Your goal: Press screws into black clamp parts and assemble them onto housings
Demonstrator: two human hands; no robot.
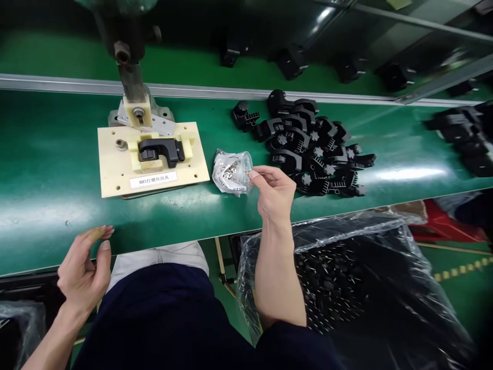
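One black plastic part (159, 150) already sits in the cream fixture block (150, 159), at ten o'clock from the right hand (274, 191). That hand pinches the small clear bag of screws (232, 172) on the green tabletop (50, 169). The left hand (85, 267) hovers loosely spread, empty. A heap of black parts (311, 146) waits at two o'clock.

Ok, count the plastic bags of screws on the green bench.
1. The small clear bag of screws lies on the bench between the cream fixture plate and the right hand, whose fingertips touch it.
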